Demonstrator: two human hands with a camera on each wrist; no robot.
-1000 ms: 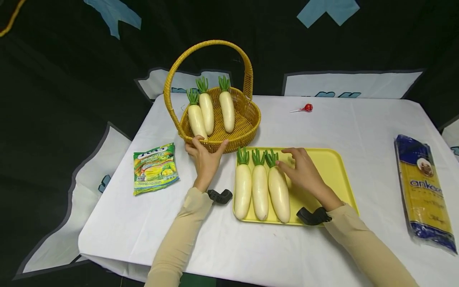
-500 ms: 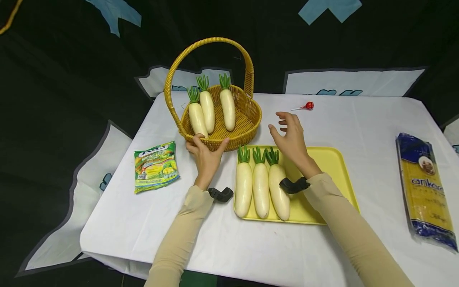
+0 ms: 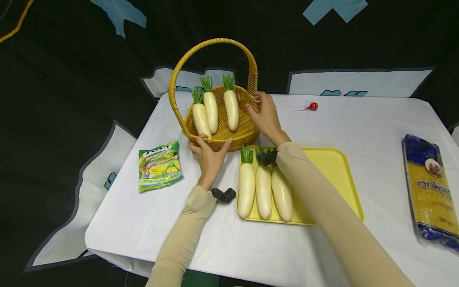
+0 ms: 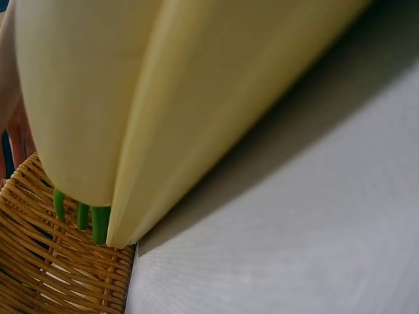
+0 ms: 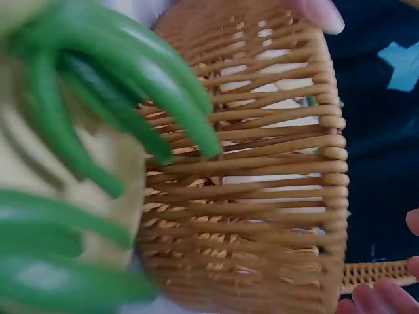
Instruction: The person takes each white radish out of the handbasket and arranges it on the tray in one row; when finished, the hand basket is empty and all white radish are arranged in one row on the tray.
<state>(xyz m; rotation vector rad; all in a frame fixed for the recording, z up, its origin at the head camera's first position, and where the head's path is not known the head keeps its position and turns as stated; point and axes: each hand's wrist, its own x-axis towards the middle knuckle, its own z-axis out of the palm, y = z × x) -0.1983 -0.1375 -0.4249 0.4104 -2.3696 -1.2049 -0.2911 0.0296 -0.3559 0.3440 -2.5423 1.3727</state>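
A wicker basket (image 3: 239,143) with a tall handle stands at the back left of the table and holds three white radishes (image 3: 231,111) with green tops. My left hand (image 3: 209,161) grips its near rim, thumb spread to the right; in the left wrist view that hand is not seen. At the basket's right rim, near the foot of the handle, is my right hand (image 3: 267,115), thumb side inward and fingers loosely bent. Whether it touches the rim I cannot tell. Three more radishes (image 3: 246,189) lie side by side on a yellow tray (image 3: 338,171), partly under my right sleeve.
Left of the basket lies a green and yellow packet (image 3: 159,167). A red lollipop (image 3: 313,106) is near the table's back edge. A long yellow and blue pack (image 3: 432,187) lies at the far right. Dark cloth (image 3: 71,79) hangs behind the table.
My right hand has left the radish tops on the tray and moved forward and left to the basket's right rim. My left hand has stayed on the near rim.
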